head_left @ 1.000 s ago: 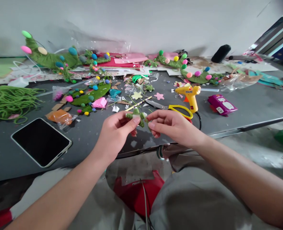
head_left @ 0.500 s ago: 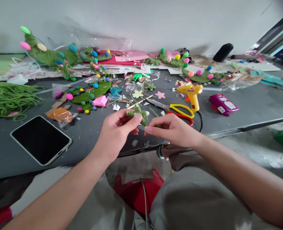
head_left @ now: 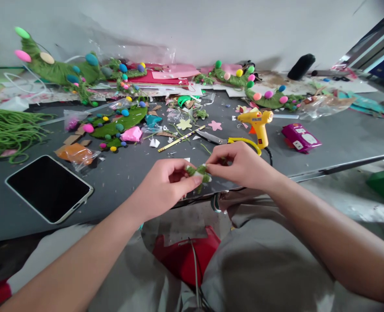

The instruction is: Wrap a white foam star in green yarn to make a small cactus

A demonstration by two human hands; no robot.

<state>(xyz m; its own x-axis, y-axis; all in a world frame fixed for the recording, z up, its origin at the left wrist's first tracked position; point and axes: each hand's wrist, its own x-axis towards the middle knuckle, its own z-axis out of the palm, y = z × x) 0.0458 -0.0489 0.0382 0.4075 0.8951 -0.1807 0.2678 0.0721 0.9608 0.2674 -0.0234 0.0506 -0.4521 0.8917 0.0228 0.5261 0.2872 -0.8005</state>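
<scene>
My left hand (head_left: 170, 184) is closed on a small star wrapped in green yarn (head_left: 202, 177), thumb across its middle. White shows at the star's tips and centre. Thumb and fingers of my right hand (head_left: 234, 164) are pinched at the star's upper tip. A bit of green yarn (head_left: 223, 160) shows within that hand, though its run between the fingertips is hard to make out. Just beyond the right hand lie scissors (head_left: 244, 141) with a yellow handle, partly covered by it. Behind them a yellow glue gun (head_left: 258, 125) rests on the table.
A phone (head_left: 50, 188) and a heap of green yarn strands (head_left: 13, 132) are at the left. Paper stars (head_left: 184, 124), a striped pencil (head_left: 182, 138) and scraps litter the middle. A purple packet (head_left: 301, 138) sits at the right. Yarn-wrapped shapes with coloured balls (head_left: 62, 69) line the back.
Both hands and the star have come lower and nearer the table's front edge. The star has turned, and my right hand has moved from below it to its upper tip.
</scene>
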